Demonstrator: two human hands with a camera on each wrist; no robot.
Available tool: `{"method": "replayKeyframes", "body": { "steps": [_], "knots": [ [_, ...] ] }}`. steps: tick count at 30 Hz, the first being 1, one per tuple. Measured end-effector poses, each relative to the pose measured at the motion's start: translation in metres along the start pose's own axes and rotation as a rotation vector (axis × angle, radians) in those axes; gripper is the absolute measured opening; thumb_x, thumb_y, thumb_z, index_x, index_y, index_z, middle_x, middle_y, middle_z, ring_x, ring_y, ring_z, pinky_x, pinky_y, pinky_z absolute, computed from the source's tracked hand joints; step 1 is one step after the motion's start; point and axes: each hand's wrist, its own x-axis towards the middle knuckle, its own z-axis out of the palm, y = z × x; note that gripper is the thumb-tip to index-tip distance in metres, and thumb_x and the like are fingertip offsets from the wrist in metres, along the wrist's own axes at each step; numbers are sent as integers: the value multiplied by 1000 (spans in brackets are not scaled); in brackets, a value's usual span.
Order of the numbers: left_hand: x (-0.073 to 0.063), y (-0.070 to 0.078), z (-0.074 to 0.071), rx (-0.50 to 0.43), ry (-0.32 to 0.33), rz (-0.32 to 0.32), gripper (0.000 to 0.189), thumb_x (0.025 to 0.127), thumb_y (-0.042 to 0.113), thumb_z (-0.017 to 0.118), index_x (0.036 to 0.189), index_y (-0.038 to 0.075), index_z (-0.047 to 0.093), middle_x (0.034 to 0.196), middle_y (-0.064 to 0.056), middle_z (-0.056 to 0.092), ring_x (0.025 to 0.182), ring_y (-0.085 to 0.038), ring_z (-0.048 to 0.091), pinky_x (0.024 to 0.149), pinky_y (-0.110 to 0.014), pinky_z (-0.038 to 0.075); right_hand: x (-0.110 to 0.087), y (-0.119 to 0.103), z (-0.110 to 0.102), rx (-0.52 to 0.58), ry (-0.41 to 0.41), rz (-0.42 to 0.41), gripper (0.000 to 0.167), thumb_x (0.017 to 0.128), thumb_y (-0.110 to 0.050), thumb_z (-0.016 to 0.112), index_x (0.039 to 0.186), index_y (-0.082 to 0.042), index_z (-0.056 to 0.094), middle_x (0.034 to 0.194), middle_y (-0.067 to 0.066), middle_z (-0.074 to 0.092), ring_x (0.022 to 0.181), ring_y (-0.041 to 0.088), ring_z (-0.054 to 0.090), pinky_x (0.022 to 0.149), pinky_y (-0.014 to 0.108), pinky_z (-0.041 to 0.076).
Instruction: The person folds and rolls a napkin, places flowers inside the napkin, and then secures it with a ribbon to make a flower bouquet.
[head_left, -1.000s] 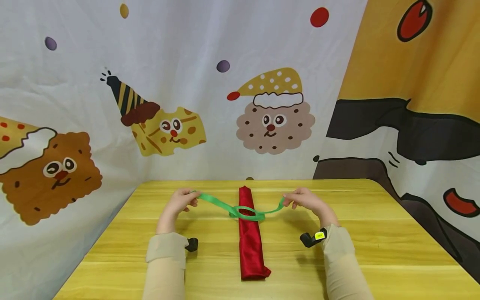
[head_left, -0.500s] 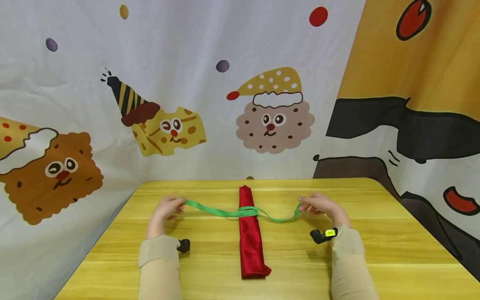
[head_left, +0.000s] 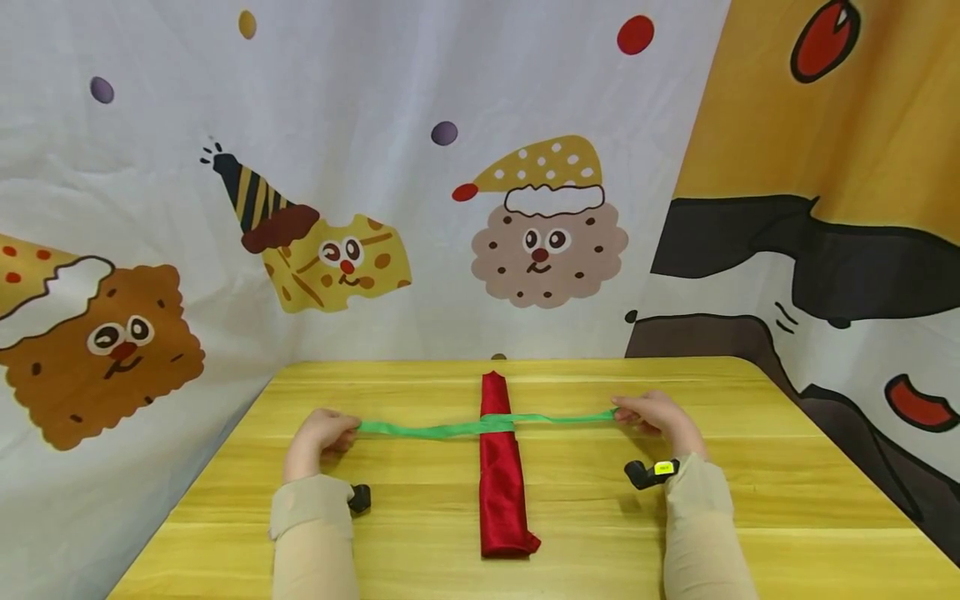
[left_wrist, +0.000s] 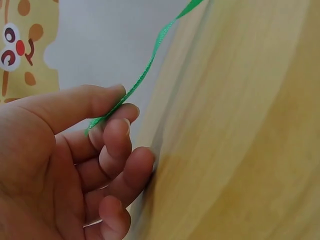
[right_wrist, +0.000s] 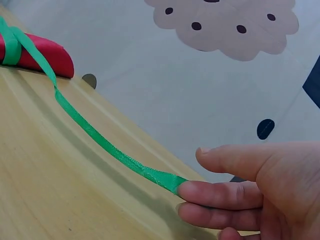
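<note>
A roll of shiny red satin cloth (head_left: 501, 504) lies lengthwise on the wooden table. Round its upper part goes a green ribbon (head_left: 431, 432), crossed over on top, with one end running out to each side nearly straight. At the left, my left hand (head_left: 319, 435) pinches one end between thumb and index finger (left_wrist: 129, 111), the other fingers loosely bent. Over on the right, my right hand (head_left: 662, 417) holds the opposite end. In the right wrist view the ribbon (right_wrist: 100, 140) meets the index and middle fingertips, while the thumb (right_wrist: 225, 160) stands apart from them.
The yellow wood-grain table (head_left: 592, 542) reaches back to a white printed curtain (head_left: 420, 75) with cartoon snacks. Each wrist wears a small black camera, such as the right camera (head_left: 643, 475) beside the cuff.
My hands have moved apart, left hand leftward and right hand rightward. The loose green loop over the red roll has drawn down tight, and both ribbon ends have straightened.
</note>
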Motion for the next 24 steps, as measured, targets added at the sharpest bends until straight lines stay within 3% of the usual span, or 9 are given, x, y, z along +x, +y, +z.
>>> {"method": "replayKeyframes", "body": {
  "steps": [6, 13, 24],
  "knots": [
    [1, -4, -3, 60, 16, 4, 27, 94, 24, 61, 85, 0, 69, 68, -3, 62, 64, -16, 60, 59, -32, 47, 4, 1, 0, -63, -3, -2, 41, 96, -38, 59, 84, -2, 76, 81, 5, 72, 48, 9, 40, 47, 25, 34],
    [0, -6, -4, 106, 23, 9, 26, 92, 23, 62, 80, 0, 68, 69, -4, 60, 64, -17, 58, 57, -31, 45, 3, -2, 3, -120, -1, -10, 42, 96, -37, 58, 83, -2, 76, 75, 2, 71, 49, 10, 39, 48, 25, 33],
    [-1, -8, -8, 84, 1, -6, 26, 91, 19, 59, 69, 5, 63, 63, -4, 55, 58, -16, 51, 52, -27, 43, 6, -1, 9, -77, 4, -32, 41, 96, -34, 58, 90, 3, 75, 76, 3, 70, 49, 9, 41, 47, 23, 33]
  ]
}}
